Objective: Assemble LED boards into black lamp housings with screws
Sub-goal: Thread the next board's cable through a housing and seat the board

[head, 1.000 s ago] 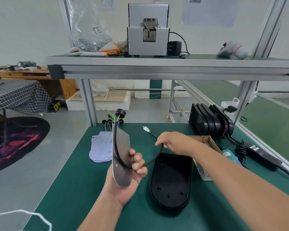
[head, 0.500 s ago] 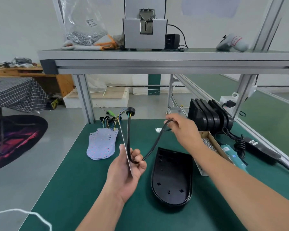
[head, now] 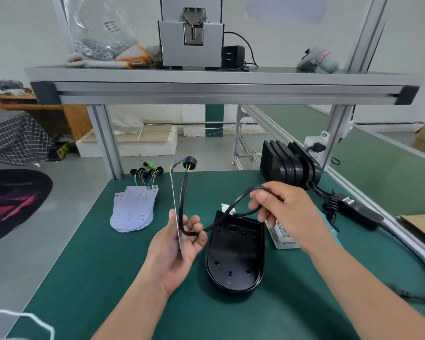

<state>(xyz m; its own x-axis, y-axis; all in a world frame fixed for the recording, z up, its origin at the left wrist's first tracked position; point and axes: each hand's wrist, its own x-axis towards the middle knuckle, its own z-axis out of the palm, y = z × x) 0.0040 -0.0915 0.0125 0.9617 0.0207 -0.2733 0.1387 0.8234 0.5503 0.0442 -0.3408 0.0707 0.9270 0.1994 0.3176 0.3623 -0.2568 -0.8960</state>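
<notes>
My left hand [head: 179, 244] grips an LED board [head: 176, 204] held upright and edge-on above the green table. A black cable [head: 233, 204] with a round grommet [head: 189, 161] at its top loops from the board down past my left fingers and up to my right hand [head: 282, 209], which pinches it just above the top end of an open black lamp housing [head: 236, 256] lying on the table. The cable's white connector [head: 227, 208] hangs at the housing's top edge.
A pile of LED boards [head: 134, 209] with wired grommets lies at the back left. Several black housings [head: 290, 165] stand at the back right, near a small box [head: 284, 238] and a black power adapter [head: 358, 209]. An aluminium shelf [head: 219, 92] with a grey screw feeder [head: 190, 42] spans overhead.
My right hand has brought the cable down and toward me, from above the table's far side to just over the housing's top end. The board has stayed in my left hand.
</notes>
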